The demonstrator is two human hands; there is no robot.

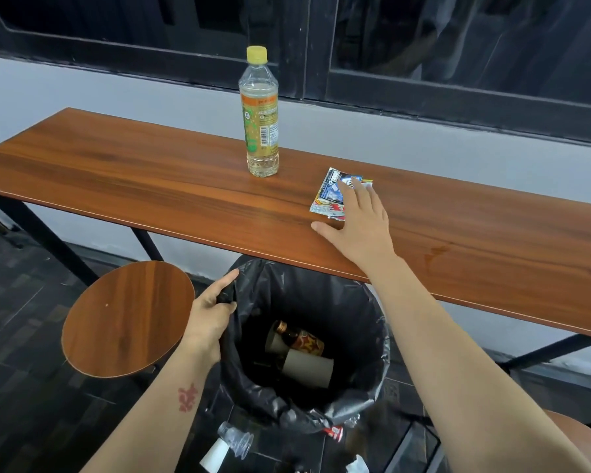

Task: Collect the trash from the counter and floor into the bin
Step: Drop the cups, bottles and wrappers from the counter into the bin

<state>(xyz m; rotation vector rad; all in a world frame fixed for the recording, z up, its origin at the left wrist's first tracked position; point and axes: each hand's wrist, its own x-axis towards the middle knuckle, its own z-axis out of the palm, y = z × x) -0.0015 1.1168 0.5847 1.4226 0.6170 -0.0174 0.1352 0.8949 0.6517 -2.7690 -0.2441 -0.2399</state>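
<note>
A bin lined with a black bag (365, 363) stands under the front edge of the wooden counter (151, 179); inside lie a dark bottle and a paper cup. My left hand (212, 312) grips the bag's rim at the left side. My right hand (359, 220) lies flat on the counter, fingers spread, fingertips on a crumpled colourful wrapper (328, 196). A clear plastic bottle with a yellow cap (259, 114) stands upright on the counter, further left and back. On the floor in front of the bin lie a clear plastic cup (236, 440), a white paper piece (214, 455) and a red-labelled scrap (335, 433).
A round wooden stool (123, 322) stands left of the bin, close to my left hand. Another stool's edge (580, 435) shows at the bottom right. A grey wall and dark window frames run behind the counter. The floor is dark tile.
</note>
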